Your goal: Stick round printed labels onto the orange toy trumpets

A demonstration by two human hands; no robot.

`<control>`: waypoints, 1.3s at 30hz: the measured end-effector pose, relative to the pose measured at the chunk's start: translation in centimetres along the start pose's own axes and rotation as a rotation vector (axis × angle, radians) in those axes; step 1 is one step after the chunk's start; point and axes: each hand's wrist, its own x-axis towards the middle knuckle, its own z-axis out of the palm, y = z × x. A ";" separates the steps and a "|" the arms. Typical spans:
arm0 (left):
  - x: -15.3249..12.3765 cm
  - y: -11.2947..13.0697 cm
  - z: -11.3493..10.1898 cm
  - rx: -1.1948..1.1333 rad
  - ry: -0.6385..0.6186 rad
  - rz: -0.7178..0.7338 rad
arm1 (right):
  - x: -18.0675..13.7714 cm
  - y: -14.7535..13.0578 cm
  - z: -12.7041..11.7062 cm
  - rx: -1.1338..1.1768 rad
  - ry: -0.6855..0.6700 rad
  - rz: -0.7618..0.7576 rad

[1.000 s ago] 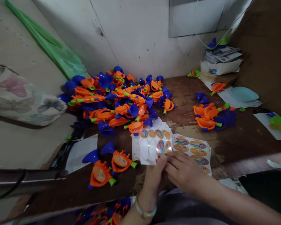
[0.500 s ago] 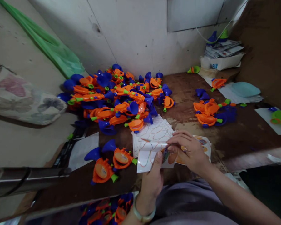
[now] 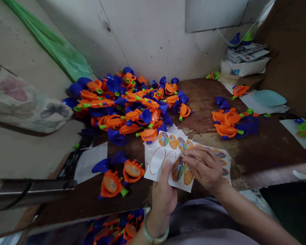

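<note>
l hand clamped on sheet, thumb on top nr 2 blank ovals, sheet over front of table w/ other paper behind; r hand at sheet's mid, fingertips close tog by stickers, can't tell if pinching one. 2 horns w/ oval labels lie just l of sheet, big horn pile beyond, smaller cluster off to r. butterfly-print bag far l, lt-blue dish back r, bangle on l wrist.
</note>
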 end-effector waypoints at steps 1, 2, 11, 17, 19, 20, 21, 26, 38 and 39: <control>0.2 0.2 0.0 -0.006 0.021 -0.016 | 0.0 0.0 -0.2 0.028 -0.021 -0.026; 0.4 0.5 -0.1 -0.011 0.039 -0.038 | 0.0 -0.2 -0.4 0.070 -0.041 -0.063; 0.9 1.7 -0.4 -0.055 0.098 -0.009 | 0.3 -1.4 -2.0 0.294 0.032 0.268; 0.4 1.2 -0.5 -0.005 0.000 0.044 | 0.2 -0.7 -1.2 0.128 -0.066 0.260; 0.4 1.3 -0.3 0.001 0.034 0.029 | 0.0 -0.5 -1.1 0.089 -0.066 0.223; 0.4 1.3 -0.3 0.002 0.060 0.013 | -0.1 -0.5 -1.1 0.073 -0.074 0.206; 0.4 1.3 -0.2 0.005 0.083 -0.003 | -0.2 -0.4 -1.2 0.063 -0.084 0.191; 0.8 0.9 -0.3 0.035 0.052 -0.033 | -0.6 0.0 -1.2 0.083 -0.133 0.180; 1.1 0.5 -0.3 0.006 -0.002 0.056 | -0.3 -0.2 -1.0 0.133 -0.031 0.257; 1.1 0.5 -0.3 0.006 -0.013 0.071 | -0.2 -0.2 -1.2 0.119 -0.047 0.256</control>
